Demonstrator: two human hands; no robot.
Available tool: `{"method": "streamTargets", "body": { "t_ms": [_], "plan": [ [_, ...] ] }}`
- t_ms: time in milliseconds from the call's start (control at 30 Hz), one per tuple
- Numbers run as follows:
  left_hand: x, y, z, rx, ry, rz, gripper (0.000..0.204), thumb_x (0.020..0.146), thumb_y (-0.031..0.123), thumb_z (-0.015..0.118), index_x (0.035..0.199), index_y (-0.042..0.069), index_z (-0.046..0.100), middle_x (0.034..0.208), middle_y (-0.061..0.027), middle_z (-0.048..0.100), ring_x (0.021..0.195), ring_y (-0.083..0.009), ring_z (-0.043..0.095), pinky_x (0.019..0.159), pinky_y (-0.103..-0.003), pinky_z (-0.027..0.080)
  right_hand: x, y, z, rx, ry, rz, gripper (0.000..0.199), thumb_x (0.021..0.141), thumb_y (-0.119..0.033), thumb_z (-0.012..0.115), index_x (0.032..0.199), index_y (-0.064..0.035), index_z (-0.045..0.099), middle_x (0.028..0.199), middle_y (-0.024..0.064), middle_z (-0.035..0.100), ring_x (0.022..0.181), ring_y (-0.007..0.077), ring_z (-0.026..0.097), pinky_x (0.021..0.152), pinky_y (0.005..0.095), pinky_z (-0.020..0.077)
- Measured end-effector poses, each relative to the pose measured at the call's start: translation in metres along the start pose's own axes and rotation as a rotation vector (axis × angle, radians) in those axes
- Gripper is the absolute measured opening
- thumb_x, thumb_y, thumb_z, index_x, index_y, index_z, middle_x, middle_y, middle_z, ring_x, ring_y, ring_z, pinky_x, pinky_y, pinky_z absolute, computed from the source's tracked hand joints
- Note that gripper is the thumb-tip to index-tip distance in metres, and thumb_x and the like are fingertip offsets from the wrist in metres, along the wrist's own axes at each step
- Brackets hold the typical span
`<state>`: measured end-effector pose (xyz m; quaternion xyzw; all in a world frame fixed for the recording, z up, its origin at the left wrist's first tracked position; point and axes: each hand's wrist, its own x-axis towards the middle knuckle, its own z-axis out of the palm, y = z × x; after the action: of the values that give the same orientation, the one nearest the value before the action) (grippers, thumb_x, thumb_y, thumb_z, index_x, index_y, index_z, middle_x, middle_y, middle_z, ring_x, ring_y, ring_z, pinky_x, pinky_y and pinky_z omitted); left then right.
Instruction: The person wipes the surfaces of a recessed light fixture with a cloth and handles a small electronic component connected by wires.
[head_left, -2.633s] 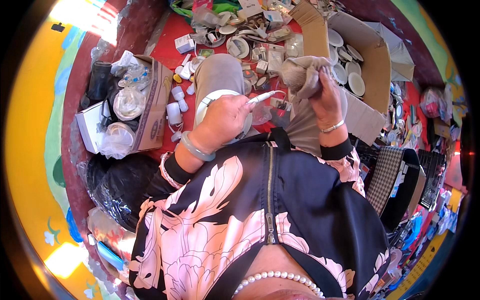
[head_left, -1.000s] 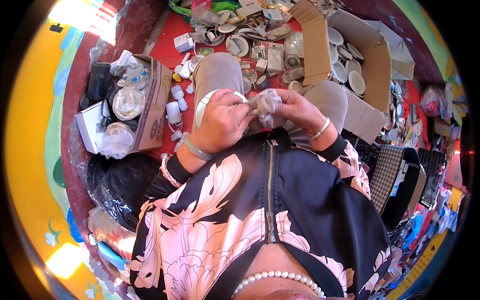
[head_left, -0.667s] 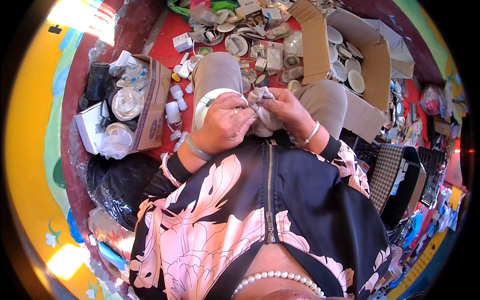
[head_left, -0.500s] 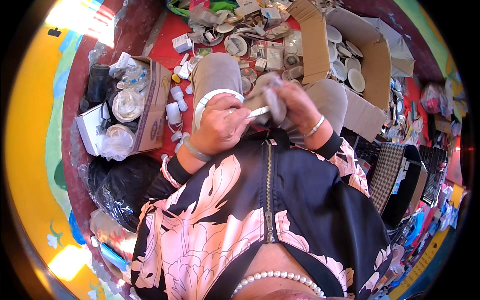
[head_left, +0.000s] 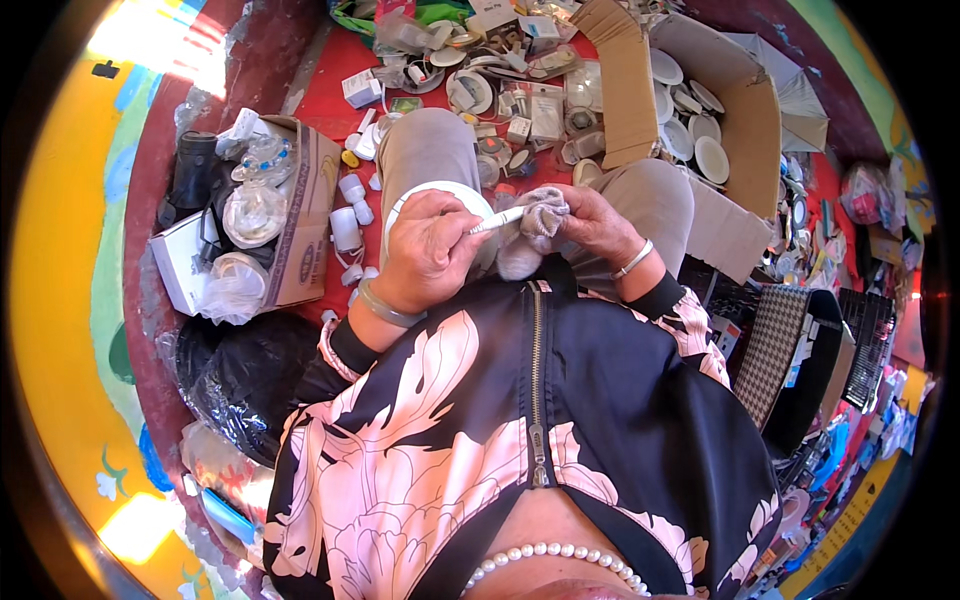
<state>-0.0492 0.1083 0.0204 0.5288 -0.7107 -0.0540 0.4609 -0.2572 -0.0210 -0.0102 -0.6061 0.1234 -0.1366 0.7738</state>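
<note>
My left hand (head_left: 428, 250) is closed, with a slim white strip (head_left: 497, 220) with small dark marks pinched between its fingers. Under that hand, over my left knee, shows a white curved rim (head_left: 458, 188); I cannot tell whether strip and rim are one piece. My right hand (head_left: 598, 226) is closed on a crumpled grey-beige cloth (head_left: 541, 217), bunched around the strip's far end. A loose part of the cloth hangs down between my knees. My fingers hide part of the strip and cloth.
To the left stands a cardboard box (head_left: 310, 215) of plastic-wrapped parts, with white bulbs (head_left: 346, 228) beside it. Ahead, lamp parts and packages (head_left: 535, 110) cover the red cloth. An open carton (head_left: 745, 110) holds round white discs (head_left: 712, 160). A black bag (head_left: 250, 380) lies near my left elbow.
My right hand and the cloth, blurred by motion before, are now sharper and slightly lower. The cloth is now bunched at the strip's end. My left hand has barely shifted.
</note>
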Motion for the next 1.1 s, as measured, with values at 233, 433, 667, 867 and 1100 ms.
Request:
{"method": "streamTargets", "body": {
  "t_ms": [233, 433, 667, 867, 1100],
  "plan": [
    [-0.002, 0.002, -0.006, -0.012, 0.014, -0.053, 0.011, 0.071, 0.0, 0.07, 0.08, 0.001, 0.063, 0.075, -0.0103, 0.061, 0.072, -0.0257, 0.059, 0.064, -0.032, 0.047, -0.004, -0.006, -0.024, -0.166, 0.001, 0.106, 0.033, 0.084, -0.004, 0.052, 0.116, -0.0008, 0.058, 0.103, 0.0017, 0.063, 0.099, 0.01, 0.053, 0.09, 0.0252, 0.041],
    [-0.006, -0.002, -0.004, -0.085, 0.012, -0.072, 0.008, 0.074, -0.002, 0.067, 0.081, 0.0, 0.063, 0.073, -0.0088, 0.062, 0.072, -0.0217, 0.058, 0.063, -0.03, 0.046, -0.013, -0.026, -0.026, -0.178, 0.072, 0.083, 0.025, 0.087, -0.007, 0.054, 0.11, -0.0003, 0.06, 0.102, 0.0007, 0.061, 0.094, 0.0092, 0.053, 0.086, 0.0241, 0.0423],
    [-0.002, 0.005, -0.007, -0.244, -0.122, -0.233, 0.009, 0.077, 0.001, 0.067, 0.083, -0.001, 0.061, 0.077, -0.0084, 0.061, 0.068, -0.0162, 0.057, 0.062, -0.027, 0.046, 0.001, -0.041, -0.009, -0.028, 0.342, -0.08, 0.029, 0.093, -0.027, 0.056, 0.101, -0.0001, 0.062, 0.088, -0.0024, 0.061, 0.081, 0.0044, 0.052, 0.07, 0.0199, 0.0431],
    [0.039, 0.023, -0.006, -0.885, -0.467, -0.738, 0.022, 0.087, 0.016, 0.061, 0.099, -0.001, 0.056, 0.081, -0.0022, 0.059, 0.066, -0.009, 0.055, 0.061, -0.022, 0.046, 0.009, -0.058, 0.003, -0.157, 0.317, -0.068, 0.031, 0.096, -0.028, 0.05, 0.11, -0.0011, 0.057, 0.095, -0.0009, 0.06, 0.085, 0.005, 0.051, 0.074, 0.0205, 0.0429],
    [0.06, 0.033, -0.008, -1.043, -0.534, -0.794, 0.024, 0.093, 0.021, 0.052, 0.102, 0.0, 0.056, 0.057, 0.0001, 0.05, 0.044, -0.007, 0.043, 0.044, -0.02, 0.034, -0.004, -0.066, -0.041, 0.462, 0.889, -0.362, 0.031, 0.097, -0.028, 0.043, 0.115, -0.0046, 0.053, 0.106, 0.0069, 0.06, 0.093, 0.0184, 0.06, 0.083, 0.0331, 0.049]
  ]
}}
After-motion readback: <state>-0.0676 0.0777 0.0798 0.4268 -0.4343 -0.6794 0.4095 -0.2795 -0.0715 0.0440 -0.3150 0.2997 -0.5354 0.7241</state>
